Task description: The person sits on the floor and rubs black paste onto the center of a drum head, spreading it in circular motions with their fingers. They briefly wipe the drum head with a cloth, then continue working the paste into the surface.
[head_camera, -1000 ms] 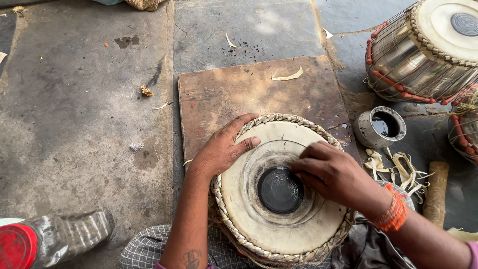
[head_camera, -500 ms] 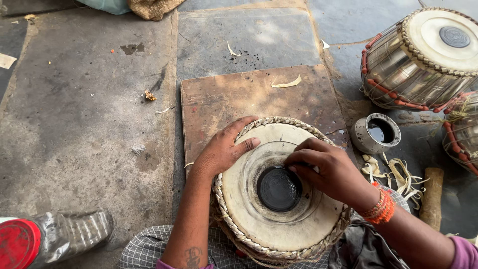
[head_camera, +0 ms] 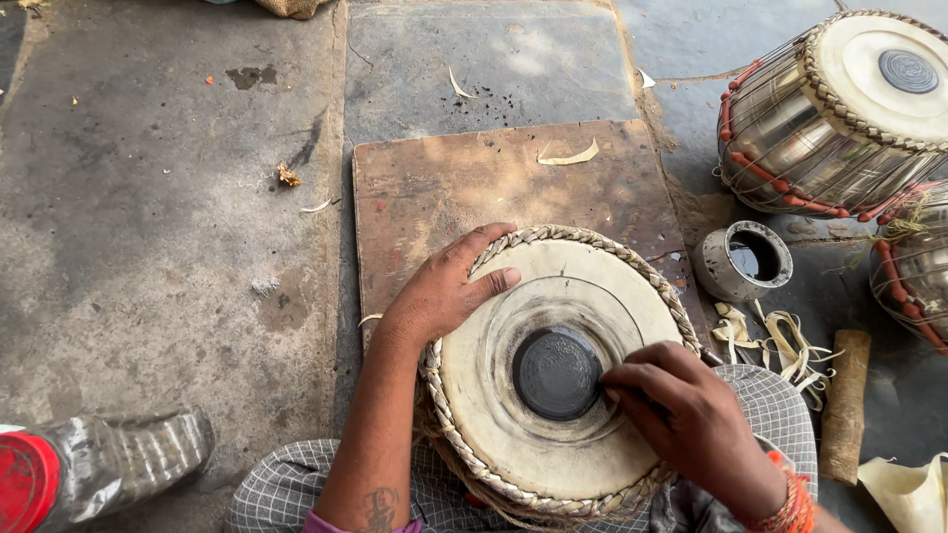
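While the head camera looks straight down, a tabla drum (head_camera: 553, 395) sits tilted in the person's lap, head up, over checked cloth (head_camera: 286, 489). Its far edge overlaps a worn wooden board (head_camera: 464, 183) that lies flat on the stone floor (head_camera: 158, 247).

Left hand (head_camera: 439, 291): palm down on the drum's upper-left rim, fingers (head_camera: 484, 284) loosely spread, thumb and index lying across the braided hoop (head_camera: 612, 244) onto the pale skin. Rests on it, no grip.

Right hand (head_camera: 681, 415): on the right side of the drumhead, fingers bunched together, tips pressed at the right edge of the black centre patch (head_camera: 553, 373). Cannot tell whether anything is pinched between them. Orange bangles (head_camera: 790, 508) on that wrist.

Around it:
- second tabla (head_camera: 839, 109), shiny metal shell with red straps, top right, well apart from the hands
- edge of a third drum (head_camera: 913, 276) at the right frame border
- small grey metal ring (head_camera: 743, 260) just right of the board
- pale hide strips (head_camera: 780, 341) beside the ring, near the right wrist
- short wooden block (head_camera: 844, 405) right of the strips
- hide shavings (head_camera: 568, 156) on the board's far edge
- crumpled clear plastic bottle with red cap (head_camera: 99, 469), bottom left, on the floor
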Motion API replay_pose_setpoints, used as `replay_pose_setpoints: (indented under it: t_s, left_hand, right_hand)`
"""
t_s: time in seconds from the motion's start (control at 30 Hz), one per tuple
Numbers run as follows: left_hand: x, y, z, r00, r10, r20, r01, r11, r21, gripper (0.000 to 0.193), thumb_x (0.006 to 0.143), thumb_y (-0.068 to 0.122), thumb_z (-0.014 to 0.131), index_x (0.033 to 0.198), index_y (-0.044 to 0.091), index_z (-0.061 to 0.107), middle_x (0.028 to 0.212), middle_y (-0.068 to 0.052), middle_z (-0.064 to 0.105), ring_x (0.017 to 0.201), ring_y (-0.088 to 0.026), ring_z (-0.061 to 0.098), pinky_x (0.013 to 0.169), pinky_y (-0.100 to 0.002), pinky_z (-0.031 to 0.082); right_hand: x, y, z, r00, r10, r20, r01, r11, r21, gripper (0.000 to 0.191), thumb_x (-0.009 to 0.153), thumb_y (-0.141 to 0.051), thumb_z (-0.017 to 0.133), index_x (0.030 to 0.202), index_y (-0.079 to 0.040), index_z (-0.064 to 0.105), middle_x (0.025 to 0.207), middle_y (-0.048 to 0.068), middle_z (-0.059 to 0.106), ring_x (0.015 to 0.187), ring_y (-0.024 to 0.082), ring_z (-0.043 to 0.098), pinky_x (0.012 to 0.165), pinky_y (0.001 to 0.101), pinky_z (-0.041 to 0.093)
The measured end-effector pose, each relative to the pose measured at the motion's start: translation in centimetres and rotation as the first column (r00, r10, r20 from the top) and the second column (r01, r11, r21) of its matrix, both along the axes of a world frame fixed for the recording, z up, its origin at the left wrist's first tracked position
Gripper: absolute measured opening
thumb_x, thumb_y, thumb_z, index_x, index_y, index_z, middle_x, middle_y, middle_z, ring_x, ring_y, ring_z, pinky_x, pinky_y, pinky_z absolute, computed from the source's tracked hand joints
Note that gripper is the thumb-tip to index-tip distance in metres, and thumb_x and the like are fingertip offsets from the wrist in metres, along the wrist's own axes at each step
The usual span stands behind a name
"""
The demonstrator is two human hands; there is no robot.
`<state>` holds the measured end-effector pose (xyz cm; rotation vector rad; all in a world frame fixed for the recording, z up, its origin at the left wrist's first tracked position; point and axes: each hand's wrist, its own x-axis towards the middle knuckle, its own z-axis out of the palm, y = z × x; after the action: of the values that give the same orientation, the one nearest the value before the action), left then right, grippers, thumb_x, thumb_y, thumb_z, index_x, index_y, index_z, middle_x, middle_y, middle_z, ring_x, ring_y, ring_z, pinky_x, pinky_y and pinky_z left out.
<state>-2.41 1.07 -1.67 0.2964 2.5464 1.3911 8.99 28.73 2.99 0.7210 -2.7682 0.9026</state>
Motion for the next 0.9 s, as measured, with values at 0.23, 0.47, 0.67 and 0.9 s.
replay_pose_setpoints:
  t_s: [0.23,0.47,0.67,0.9]
  left_hand:
    - [0.4,-0.4,0.7,0.988,0.157,0.006,-0.152,0.962,-0.228,0.065,0.085,0.062,0.063,0.139,0.027,0.057,0.149,-0.003,0.063,0.138,-0.027,0.061,0.112,-0.046,0.049]
    - [-0.3,-0.4,0.2,0.999,0.011,0.034,-0.010,1.000,-0.030,0.076,0.083,0.062,0.068,0.149,0.029,0.050,0.156,-0.008,0.050,0.144,-0.030,0.046,0.114,-0.047,0.040]
    - [0.0,-0.3,0.0,1.000,-0.001,-0.013,0.000,1.000,-0.014,0.077,0.081,0.063,0.068,0.148,0.027,0.051,0.155,-0.009,0.051,0.144,-0.029,0.047,0.114,-0.045,0.041]
    - [0.3,-0.6,-0.4,0.999,-0.021,-0.034,0.022,1.000,0.022,0.075,0.085,0.059,0.070,0.149,0.023,0.052,0.155,-0.013,0.049,0.146,-0.032,0.043,0.116,-0.045,0.037]
  right_hand:
    - [-3.5,1.9,-0.8,0.997,-0.079,-0.023,0.074,0.981,-0.178,0.025,0.083,-0.010,0.077,0.107,-0.008,0.076,0.101,0.005,0.073,0.087,0.019,0.074,0.073,0.0329,0.058]
    - [-6.9,0.4,0.7,0.982,0.177,0.064,-0.171,0.981,-0.094,0.021,0.081,-0.011,0.080,0.102,-0.012,0.079,0.100,0.004,0.074,0.085,0.019,0.076,0.072,0.0319,0.060]
    - [-8.7,-2.1,1.4,0.922,0.379,0.078,-0.380,0.925,0.000,0.020,0.084,-0.016,0.078,0.104,-0.012,0.078,0.098,0.006,0.071,0.082,0.023,0.073,0.071,0.0353,0.059]
    - [-9.2,-2.1,1.4,0.871,0.488,0.044,-0.490,0.863,0.121,0.024,0.084,-0.016,0.077,0.107,-0.010,0.074,0.097,0.007,0.069,0.084,0.027,0.070,0.073,0.0395,0.057]
